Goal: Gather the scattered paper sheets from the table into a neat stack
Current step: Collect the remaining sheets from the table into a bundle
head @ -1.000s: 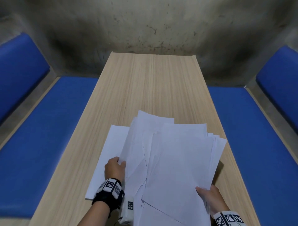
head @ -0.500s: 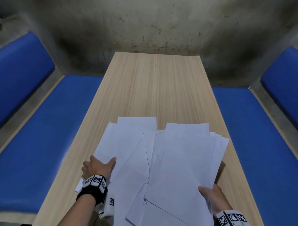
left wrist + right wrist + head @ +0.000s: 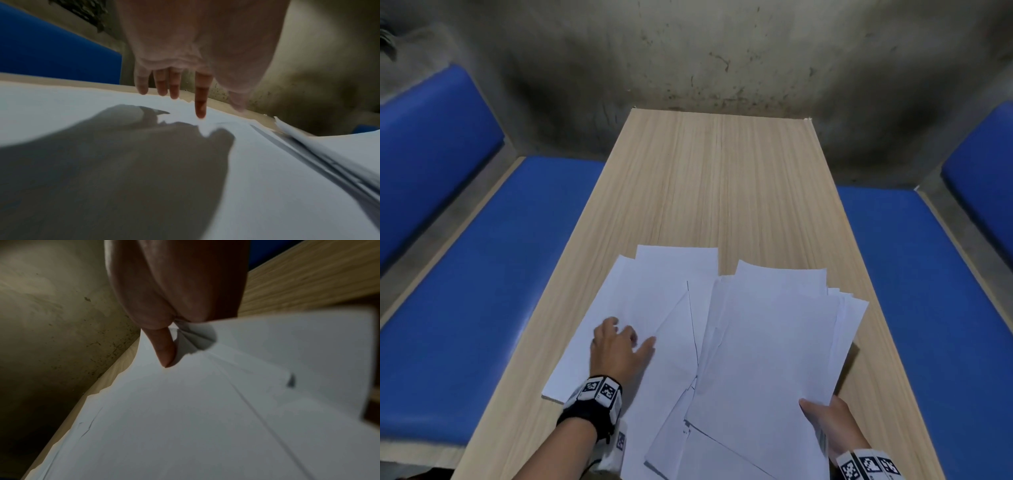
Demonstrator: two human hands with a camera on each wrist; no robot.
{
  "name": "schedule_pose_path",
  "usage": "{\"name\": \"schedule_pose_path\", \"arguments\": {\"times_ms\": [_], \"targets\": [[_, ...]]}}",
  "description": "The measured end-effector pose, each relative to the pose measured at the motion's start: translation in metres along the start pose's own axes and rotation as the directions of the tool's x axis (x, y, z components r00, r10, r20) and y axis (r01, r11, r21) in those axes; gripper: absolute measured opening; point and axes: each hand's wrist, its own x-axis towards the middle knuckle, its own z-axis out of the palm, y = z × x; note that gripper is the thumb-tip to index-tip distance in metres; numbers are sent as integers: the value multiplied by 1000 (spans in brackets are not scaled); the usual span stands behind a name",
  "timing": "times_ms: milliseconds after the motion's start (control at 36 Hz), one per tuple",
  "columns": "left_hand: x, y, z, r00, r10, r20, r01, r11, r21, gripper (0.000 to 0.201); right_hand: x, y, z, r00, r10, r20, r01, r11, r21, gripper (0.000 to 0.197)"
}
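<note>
Several white paper sheets [image 3: 767, 342] lie fanned and overlapping on the near half of the wooden table [image 3: 722, 178]. My right hand [image 3: 825, 423] pinches the near right corner of a bundle of sheets [image 3: 205, 410], thumb on top, with that side raised off the table. On the left, loose sheets [image 3: 630, 301] lie flat. My left hand [image 3: 616, 342] hovers over them with fingers spread; in the left wrist view the index fingertip [image 3: 200, 112] touches the paper [image 3: 257, 178] while the other fingers stay above it.
Blue cushioned benches [image 3: 482, 291] [image 3: 935, 291] run along both long sides of the table. A stained concrete wall [image 3: 705, 51] closes off the far end. The far half of the tabletop shows bare wood.
The left sheets have slid and turned to lie flatter and further left. My left hand let go of their edge, moved left, then came back over them with fingers spread. The right hand kept its hold.
</note>
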Motion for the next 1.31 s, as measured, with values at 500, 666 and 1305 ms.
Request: {"name": "schedule_pose_path", "arguments": {"times_ms": [500, 666, 1305], "targets": [[6, 7, 3, 964, -262, -44, 239, 927, -289, 40, -1, -6, -6, 997, -32, 75, 23, 993, 114, 28], [9, 13, -4, 921, -380, 88, 387, 919, -74, 65, 1, -5, -3, 996, -30, 88, 18, 991, 134, 29], [23, -17, -11, 940, -328, -91, 316, 940, -131, 11, -1, -11, 3, 994, -6, 107, -9, 990, 143, 35]]}}
